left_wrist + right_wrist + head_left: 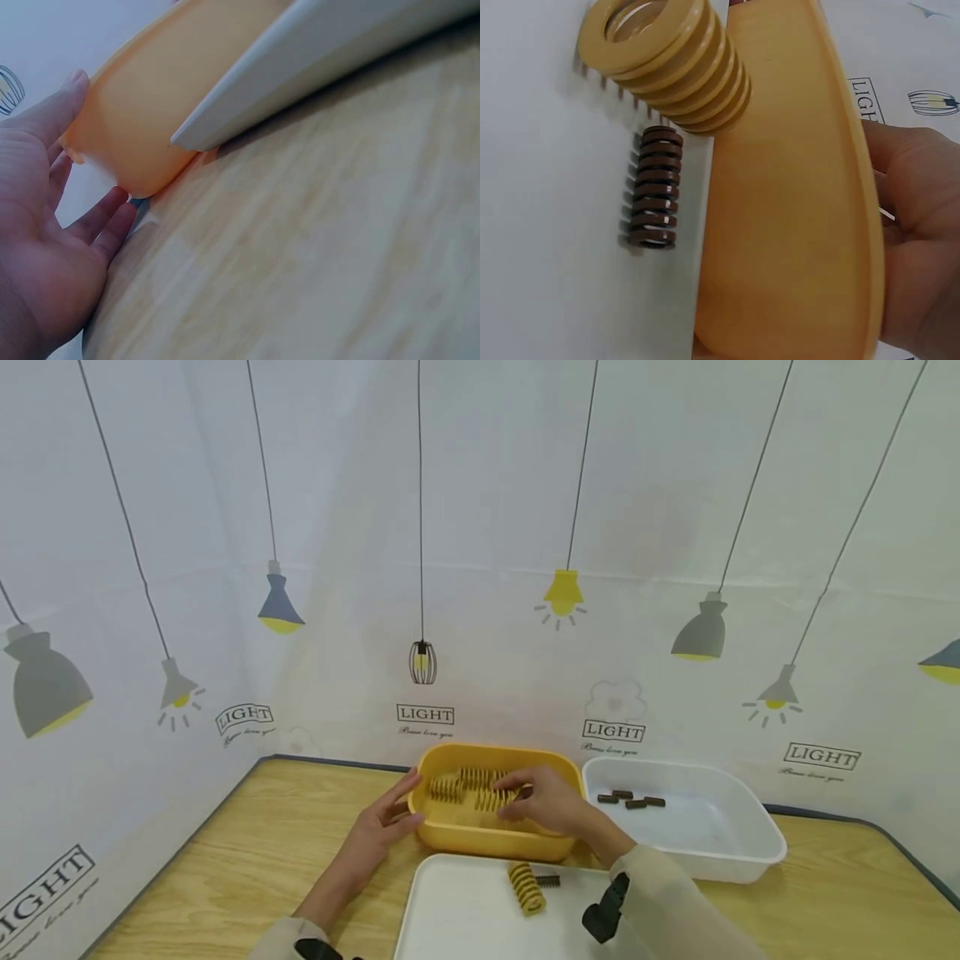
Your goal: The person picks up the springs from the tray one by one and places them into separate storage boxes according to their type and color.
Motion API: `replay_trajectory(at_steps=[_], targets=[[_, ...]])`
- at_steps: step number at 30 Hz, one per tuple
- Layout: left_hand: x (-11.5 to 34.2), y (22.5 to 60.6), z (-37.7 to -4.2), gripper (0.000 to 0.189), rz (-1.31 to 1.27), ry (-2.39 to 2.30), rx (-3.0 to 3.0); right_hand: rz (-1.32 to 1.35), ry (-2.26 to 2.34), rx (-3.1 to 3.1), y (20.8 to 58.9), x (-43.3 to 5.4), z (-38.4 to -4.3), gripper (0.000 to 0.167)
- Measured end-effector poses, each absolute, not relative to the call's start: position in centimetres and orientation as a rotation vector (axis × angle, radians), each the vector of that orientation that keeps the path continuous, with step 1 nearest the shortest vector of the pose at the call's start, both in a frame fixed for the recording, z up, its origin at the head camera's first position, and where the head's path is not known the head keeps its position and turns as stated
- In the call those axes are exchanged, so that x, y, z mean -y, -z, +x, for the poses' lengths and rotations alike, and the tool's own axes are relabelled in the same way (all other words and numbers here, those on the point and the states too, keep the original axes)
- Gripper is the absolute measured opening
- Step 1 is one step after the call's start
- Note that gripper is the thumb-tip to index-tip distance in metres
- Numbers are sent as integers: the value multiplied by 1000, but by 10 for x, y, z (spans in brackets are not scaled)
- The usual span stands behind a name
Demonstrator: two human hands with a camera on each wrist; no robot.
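Note:
Several yellow coil springs (447, 790) lie in the yellow basin (480, 842). My right hand (551, 797) reaches over the basin's right side and pinches one yellow spring (489, 800) near its right end, thumb on the near side. In the right wrist view the basin wall hides those fingertips. At the basin's left end my left hand (378, 827) rests against the rim and outer wall, fingers spread and fairly straight. On the white tray (457, 910) a larger-looking yellow spring (682, 67) lies beside a small brown coil spring (657, 187).
To the right of the yellow basin stands a white basin (720, 827), with several small brown springs (636, 804) at its left end. The wooden table (300, 802) meets a lamp-patterned curtain (495, 527) behind and at the left. The tray's edge lies close against the yellow basin.

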State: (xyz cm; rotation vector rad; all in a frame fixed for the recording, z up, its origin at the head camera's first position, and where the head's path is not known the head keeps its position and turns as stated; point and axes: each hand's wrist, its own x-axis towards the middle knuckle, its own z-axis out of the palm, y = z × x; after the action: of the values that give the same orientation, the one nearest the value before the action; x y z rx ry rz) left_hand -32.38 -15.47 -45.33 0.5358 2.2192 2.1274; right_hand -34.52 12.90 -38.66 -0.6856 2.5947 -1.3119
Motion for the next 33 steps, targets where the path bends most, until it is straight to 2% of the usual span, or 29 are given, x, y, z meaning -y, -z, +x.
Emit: replay_trajectory(at_steps=[16,33], targets=[[154,456,-326,55,493,-2126,-2227,-589,1194,-2693,404,-119,-367,31],[153,455,-327,55,480,-2119,-2252,-510,1171,-2708,412,-115,-372,32]])
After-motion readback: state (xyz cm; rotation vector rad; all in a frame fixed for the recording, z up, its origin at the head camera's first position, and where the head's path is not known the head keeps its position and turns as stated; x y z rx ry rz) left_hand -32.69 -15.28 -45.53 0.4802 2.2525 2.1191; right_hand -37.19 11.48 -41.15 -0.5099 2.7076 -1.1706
